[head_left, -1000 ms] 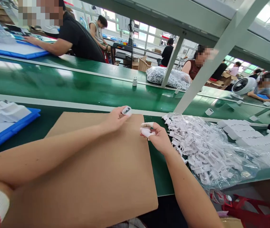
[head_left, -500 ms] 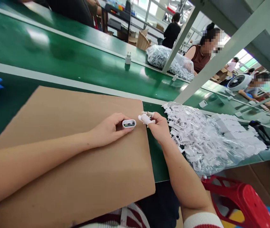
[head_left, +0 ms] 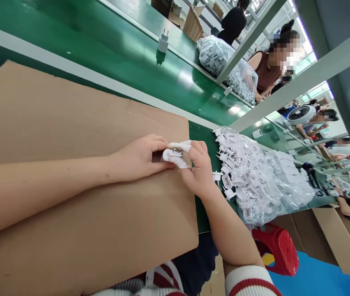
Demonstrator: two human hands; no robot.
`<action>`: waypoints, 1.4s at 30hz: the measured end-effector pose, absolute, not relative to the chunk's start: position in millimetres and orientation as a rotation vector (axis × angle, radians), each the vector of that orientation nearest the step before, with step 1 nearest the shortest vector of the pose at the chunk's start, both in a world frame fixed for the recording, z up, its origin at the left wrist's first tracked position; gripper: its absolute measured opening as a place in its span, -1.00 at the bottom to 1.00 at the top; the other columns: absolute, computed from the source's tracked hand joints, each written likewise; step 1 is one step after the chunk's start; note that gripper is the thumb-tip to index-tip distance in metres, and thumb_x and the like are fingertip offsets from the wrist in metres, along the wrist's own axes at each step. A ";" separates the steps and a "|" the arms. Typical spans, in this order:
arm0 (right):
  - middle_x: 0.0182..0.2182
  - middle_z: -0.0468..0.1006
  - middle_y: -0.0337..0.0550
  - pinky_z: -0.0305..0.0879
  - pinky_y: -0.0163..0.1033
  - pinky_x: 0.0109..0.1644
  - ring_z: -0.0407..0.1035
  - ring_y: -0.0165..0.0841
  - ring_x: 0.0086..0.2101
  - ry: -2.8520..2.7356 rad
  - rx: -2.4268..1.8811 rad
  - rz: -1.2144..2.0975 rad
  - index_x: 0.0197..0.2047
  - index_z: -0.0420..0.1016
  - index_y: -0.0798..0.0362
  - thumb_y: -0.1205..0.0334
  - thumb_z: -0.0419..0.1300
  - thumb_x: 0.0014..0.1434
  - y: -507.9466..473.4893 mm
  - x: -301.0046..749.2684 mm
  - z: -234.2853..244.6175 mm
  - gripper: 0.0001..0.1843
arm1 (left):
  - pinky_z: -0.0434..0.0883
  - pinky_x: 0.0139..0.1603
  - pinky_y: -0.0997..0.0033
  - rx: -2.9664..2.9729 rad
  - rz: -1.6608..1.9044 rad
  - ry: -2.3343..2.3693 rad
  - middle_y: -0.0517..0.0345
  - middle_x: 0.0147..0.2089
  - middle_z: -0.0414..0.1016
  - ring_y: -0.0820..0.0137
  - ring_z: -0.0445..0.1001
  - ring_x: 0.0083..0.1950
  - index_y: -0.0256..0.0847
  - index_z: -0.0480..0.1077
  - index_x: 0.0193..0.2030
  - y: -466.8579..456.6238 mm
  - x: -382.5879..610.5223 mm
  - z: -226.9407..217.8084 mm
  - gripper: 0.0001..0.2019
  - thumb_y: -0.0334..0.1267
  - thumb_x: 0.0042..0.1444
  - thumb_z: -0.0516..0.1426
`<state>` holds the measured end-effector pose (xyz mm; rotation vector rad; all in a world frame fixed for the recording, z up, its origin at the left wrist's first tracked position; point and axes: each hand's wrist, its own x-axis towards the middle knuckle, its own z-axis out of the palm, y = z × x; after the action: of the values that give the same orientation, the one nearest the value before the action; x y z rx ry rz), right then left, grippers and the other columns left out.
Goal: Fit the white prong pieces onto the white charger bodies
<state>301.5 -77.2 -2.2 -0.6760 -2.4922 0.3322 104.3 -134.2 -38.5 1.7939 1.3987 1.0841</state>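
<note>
My left hand (head_left: 141, 158) rests over the cardboard sheet, fingers wrapped round a white charger housing (head_left: 165, 155) whose body is mostly hidden by the fingers. My right hand (head_left: 198, 170) wears white finger cots on thumb and forefinger. Those two fingertips pinch a small white plug cap (head_left: 177, 152) at the housing's right-hand end. Pins seem to show between them, but the fingers cover much of the cap. Both hands meet near the right edge of the cardboard sheet (head_left: 101, 213).
Right of the sheet lies a heap of white plug caps (head_left: 239, 168) in clear plastic. A lone charger (head_left: 163, 42) stands on the green bench (head_left: 116, 61). Beyond it are a bag of small parts (head_left: 213, 55) and a co-worker. A red stool (head_left: 281, 250) stands below.
My right hand has moved left to the housing, with its fingertips now at the open end, where a circuit board showed before. The view has turned and shifted.
</note>
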 end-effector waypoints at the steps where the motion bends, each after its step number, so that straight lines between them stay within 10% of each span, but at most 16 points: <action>1: -0.20 0.54 -0.10 0.32 -0.04 0.03 0.35 -0.18 -0.12 -2.495 -0.678 0.307 0.06 0.55 -0.06 0.27 0.14 0.33 -76.9 300.7 -2.7 -0.72 | 0.46 -0.02 0.25 1.800 1.086 1.395 0.09 -0.15 0.56 0.14 0.49 -0.02 -0.09 0.56 -0.17 -134.1 104.1 -37.9 -0.67 0.10 0.15 0.19; 28: -0.34 0.47 -0.20 0.04 0.07 0.38 0.37 -0.19 -0.13 -2.512 -0.711 0.086 -0.33 0.39 -0.08 0.35 0.16 0.13 -75.7 295.7 1.3 -0.89 | 0.43 -0.08 0.23 1.802 1.052 1.404 0.07 -0.22 0.53 0.14 0.48 -0.07 -0.13 0.53 -0.25 -133.9 104.4 -36.6 -0.64 0.14 0.15 0.16; 42: -0.30 0.51 -0.24 -0.08 0.11 0.44 0.41 -0.21 -0.11 -2.516 -0.792 0.203 -0.19 0.55 -0.10 0.34 0.22 0.14 -69.6 296.2 -3.3 -0.82 | 0.46 -0.11 0.22 1.813 1.099 1.413 0.05 -0.21 0.55 0.14 0.50 -0.08 -0.14 0.53 -0.27 -135.1 106.9 -35.9 -0.66 0.11 0.15 0.18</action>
<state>296.2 -69.6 -3.3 -0.7922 -2.5160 0.2032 106.9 -135.1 -35.9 1.8127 1.4131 1.0986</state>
